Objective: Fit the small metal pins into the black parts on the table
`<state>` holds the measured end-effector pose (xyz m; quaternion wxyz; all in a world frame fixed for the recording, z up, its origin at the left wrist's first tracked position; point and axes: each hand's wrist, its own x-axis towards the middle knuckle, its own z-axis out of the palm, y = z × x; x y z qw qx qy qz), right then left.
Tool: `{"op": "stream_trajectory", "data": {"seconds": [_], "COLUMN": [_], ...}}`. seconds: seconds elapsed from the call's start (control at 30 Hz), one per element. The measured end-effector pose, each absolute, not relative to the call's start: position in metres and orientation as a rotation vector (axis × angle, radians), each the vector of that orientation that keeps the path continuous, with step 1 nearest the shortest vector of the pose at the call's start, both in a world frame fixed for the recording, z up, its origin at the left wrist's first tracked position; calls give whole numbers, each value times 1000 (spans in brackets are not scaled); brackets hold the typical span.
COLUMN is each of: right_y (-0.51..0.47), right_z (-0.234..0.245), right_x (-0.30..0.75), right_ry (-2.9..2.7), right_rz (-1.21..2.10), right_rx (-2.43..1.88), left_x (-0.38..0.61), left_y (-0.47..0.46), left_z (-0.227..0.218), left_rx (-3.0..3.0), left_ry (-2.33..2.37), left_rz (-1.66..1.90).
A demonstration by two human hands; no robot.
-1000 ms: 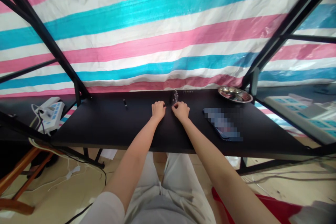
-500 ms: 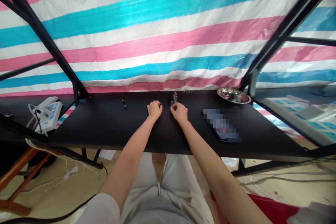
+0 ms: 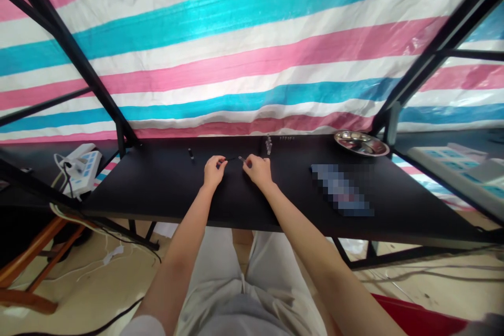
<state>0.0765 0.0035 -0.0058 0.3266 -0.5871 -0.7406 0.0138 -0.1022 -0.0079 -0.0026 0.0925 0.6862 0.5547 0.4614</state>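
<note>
Thin dark rod-like piece (image 3: 233, 158), too small to identify, is held level just above the black worktop (image 3: 165, 189), stretched between the two hands at the middle of the surface. Left hand (image 3: 213, 170) pinches one end with thumb and forefinger, the other fingers curled in; right hand (image 3: 256, 169) pinches the other end the same way. Both hands are nearly closed, with only the fingertips doing the gripping, which looks like a hold chosen for fine control of a very small part. Both forearms reach straight out from the seated person, wrists low over the worktop, probably for steadiness.

Just beyond the right hand, at the back edge, stands a small cluster of tiny clear items (image 3: 268, 144), with a short row of even smaller pieces (image 3: 287, 138) beside it, close enough to reach without leaning. A small dark part (image 3: 191, 155) lies alone to the left. A round metal dish (image 3: 361, 143) sits at the far right corner, near a blurred flat object (image 3: 342, 194). A white power strip (image 3: 81, 164) rests on the neighbouring surface to the left. A striped pink, blue and white tarpaulin (image 3: 252, 63) hangs behind.
</note>
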Motion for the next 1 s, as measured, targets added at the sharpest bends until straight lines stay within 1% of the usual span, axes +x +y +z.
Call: {"op": "stream_trajectory", "data": {"seconds": [0.3,0.7,1.0], "right_y": [-1,-7,-10], "right_z": [-13,-9,-8], "right_x": [78,77,79], "right_ry": [-2011,-2025,-1944], "right_rz": [-85,-149,-115], "right_rx": [-1488,-1571,-1601], "left_x": [-97,-90,-82], "left_y": [-12,-23,-34], "left_z": [-2,4,11], "left_rx": [2177,2402,2683], "left_ry": [1605,1536,1414], "left_rz": [1312,1325,906]}}
